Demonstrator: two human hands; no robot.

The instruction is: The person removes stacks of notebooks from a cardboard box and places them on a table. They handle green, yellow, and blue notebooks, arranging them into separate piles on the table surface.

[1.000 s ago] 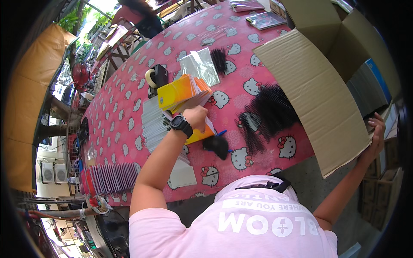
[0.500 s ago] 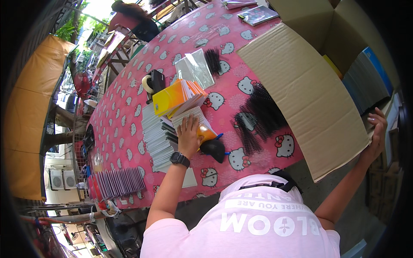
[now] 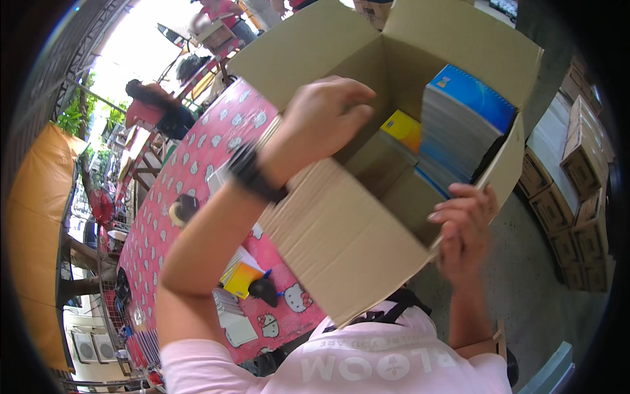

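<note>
Spread down the left, the pink-covered bench (image 3: 147,266) carries a yellow notebook (image 3: 241,281), loose and outside the carton; filling the upper middle, the big cardboard box (image 3: 348,243) stands open, only part-filled by my read, bare floor showing. In it, right of centre, there's the tall stack of blue notebooks (image 3: 456,131)! Left hand (image 3: 357,108), upper middle, blurred, fingers half-curled, nothing visible in it, left of that stack and well apart; right hand (image 3: 449,213), bent at the rim just below it, grip impossible to call; smallest, a yellow-covered pad (image 3: 401,130) beside the blues.
</note>
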